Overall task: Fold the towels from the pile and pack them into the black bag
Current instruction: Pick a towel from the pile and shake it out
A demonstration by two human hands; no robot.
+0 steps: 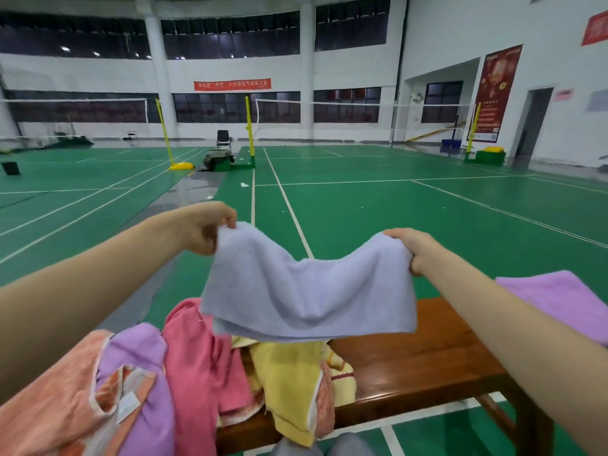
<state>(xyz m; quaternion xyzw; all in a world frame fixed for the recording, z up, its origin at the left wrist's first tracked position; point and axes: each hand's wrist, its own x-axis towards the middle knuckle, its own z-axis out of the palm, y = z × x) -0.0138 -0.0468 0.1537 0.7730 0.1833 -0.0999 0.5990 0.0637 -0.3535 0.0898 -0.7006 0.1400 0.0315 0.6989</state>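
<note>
A: Hanging in the air over the table (411, 363), the pale blue towel (306, 291) is doubled over; two layers show along its lower edge, and it sags in the middle.

B: Hands?

A: Left hand (205, 228) pinches the top left corner, fingers curled over the cloth. Right hand (411, 250) grips the top right corner, fingers closed round the edge. Both arms are stretched forward.

B: Where is the pile?

A: On the left part of the table, under and in front of the held towel. From the left: an orange towel (56, 399), a purple towel (138, 357) with a white label showing, a pink towel (197, 363), then a yellow towel (289, 383) drooping over the near edge. All crumpled and overlapping.

B: Anything folded?

A: A second purple towel (559, 301) lies flat at the right end of the table, partly hidden by the right forearm. Cannot tell how many folds.

B: Surroundings?

A: Brown wooden table on a green court floor (394, 209) with white lines. Nets on yellow posts (249, 130) stand well beyond.
</note>
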